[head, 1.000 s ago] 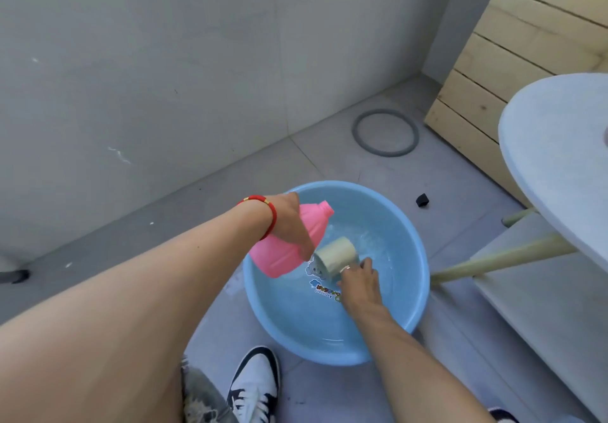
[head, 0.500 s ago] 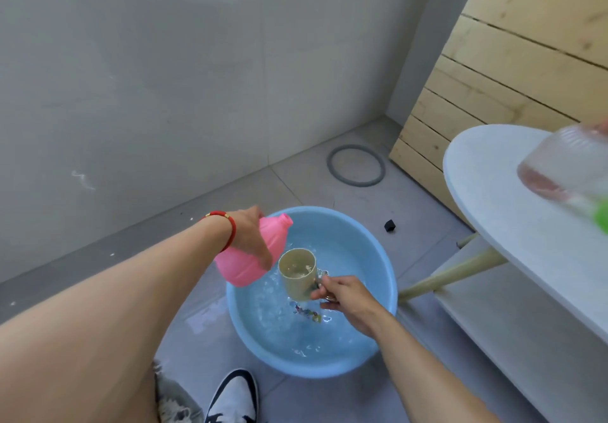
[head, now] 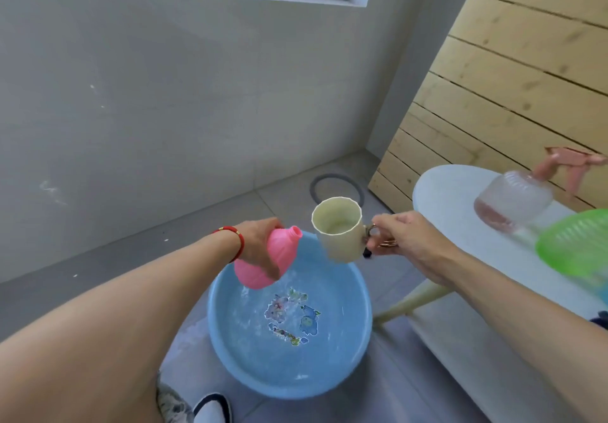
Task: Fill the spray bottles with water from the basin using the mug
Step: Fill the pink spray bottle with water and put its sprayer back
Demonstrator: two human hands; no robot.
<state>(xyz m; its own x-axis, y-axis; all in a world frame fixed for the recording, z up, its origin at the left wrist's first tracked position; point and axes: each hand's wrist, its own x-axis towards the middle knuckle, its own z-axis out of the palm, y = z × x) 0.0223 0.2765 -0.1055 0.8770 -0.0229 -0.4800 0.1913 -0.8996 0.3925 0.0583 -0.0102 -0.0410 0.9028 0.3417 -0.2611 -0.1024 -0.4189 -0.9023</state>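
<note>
Left hand (head: 260, 248): fingers curled round the body of the pink bottle (head: 274, 259), gripping it above the near-left rim of the basin.
Pink bottle: uncapped; long axis tilted, base low and to the left, open neck pointing up and to the right toward the mug.
Right hand (head: 406, 238): fingers pinch the handle of the mug (head: 339, 230), holding it in the air over the far rim of the basin.
Mug: cream-coloured, nearly upright, mouth leaning slightly toward the camera; liquid visible inside. Handle points right, into the hand. Just beside the bottle neck, not touching.
Basin (head: 358, 317): blue, round, on the tiled floor, holding water; a printed picture shows on its bottom.
Desk (head: 437, 192): white, round-edged, to the right of the basin.
Clear spray bottle (head: 513, 197): on the desk, pink trigger head at the top, nozzle direction blurred; a pink tint low in its body.
Green item (head: 575, 245): ribbed, translucent, at the right edge, near the clear bottle; identity unclear.
Grey ring (head: 335, 185): lying flat on the floor beyond the basin.
</note>
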